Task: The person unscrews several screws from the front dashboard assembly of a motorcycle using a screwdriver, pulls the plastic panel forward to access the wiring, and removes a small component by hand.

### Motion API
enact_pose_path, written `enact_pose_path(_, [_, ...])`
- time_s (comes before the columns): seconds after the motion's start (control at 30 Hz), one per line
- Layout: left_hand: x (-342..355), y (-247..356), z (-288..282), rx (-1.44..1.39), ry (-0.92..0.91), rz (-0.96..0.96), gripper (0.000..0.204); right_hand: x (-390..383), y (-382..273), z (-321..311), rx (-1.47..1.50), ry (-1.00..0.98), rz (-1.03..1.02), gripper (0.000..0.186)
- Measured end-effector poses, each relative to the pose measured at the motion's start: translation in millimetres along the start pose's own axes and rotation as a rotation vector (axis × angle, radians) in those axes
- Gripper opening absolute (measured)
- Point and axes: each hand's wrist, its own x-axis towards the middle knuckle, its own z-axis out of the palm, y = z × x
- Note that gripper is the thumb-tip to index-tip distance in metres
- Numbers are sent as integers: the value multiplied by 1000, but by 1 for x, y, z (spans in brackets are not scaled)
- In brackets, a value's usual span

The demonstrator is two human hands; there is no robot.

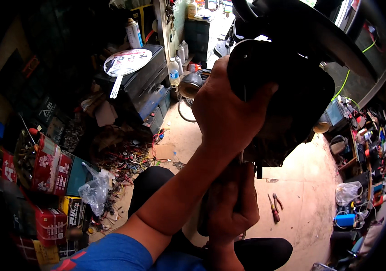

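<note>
A bulky black housing (292,104) with rounded edges hangs in front of me, too dark against the light to tell its kind. My left hand (229,108) is closed on its left edge, with the thumb lying across its face. Below it, my right hand (233,210) is curled closed just under the housing. A thin metal shaft (241,156) rises from the right hand's fingers toward the housing's lower left side; whatever handle it has is hidden in the hand.
Pliers (278,202) and a screwdriver (274,212) lie on the floor at right. Tangled wires (130,158) and a clear plastic bag (96,189) are at left, near stacked boxes (51,223). A round fan (127,62) rests on a black cabinet (150,72). Shelves (360,149) line the right.
</note>
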Motion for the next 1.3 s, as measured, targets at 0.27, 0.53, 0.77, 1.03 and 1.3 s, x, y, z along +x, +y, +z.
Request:
enact_pose_path(0.27, [-1,1,2,22,-4,-31,67,14,0,-1,-104,107,-194,36])
enact_pose_path(0.53, [2,-1,2,-61,12,-1,65,15,-2,-15,-105,-6,-71,45])
enact_pose_path(0.77, [4,4,1,-2,32,-44,66,36,-31,-36,-152,-29,-138,39])
enact_pose_path(1.03, [0,0,0,-8,3,-81,64,48,-66,-63,-434,-177,-204,41])
enact_pose_path(1.3, [4,11,-2,49,-7,-114,62,56,-56,-66,-461,-102,-469,44])
